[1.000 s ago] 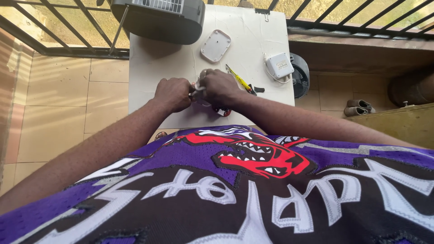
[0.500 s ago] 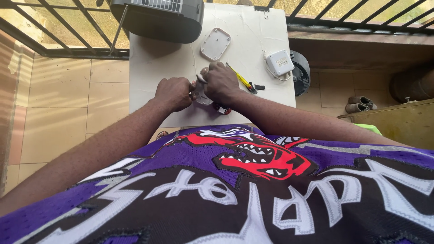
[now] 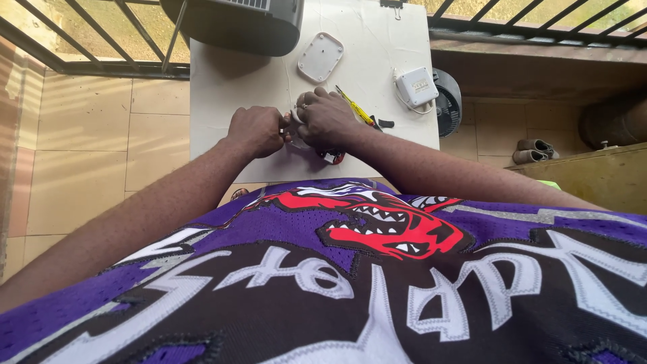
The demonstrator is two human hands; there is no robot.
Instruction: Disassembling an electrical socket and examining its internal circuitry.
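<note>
My left hand and my right hand meet at the near middle of a white table. Both hands close on a small white device between them; most of it is hidden by the fingers. A small red and black part pokes out under my right wrist. A yellow-handled screwdriver lies just right of my right hand.
A white rounded cover plate lies farther back on the table. A white box with a cable sits at the right edge, and a dark grey appliance at the far left. Behind stand railings; a fan and shoes rest on the floor.
Both hands stay together on the small device with only slight finger shifts; my right hand has edged a little toward the left hand.
</note>
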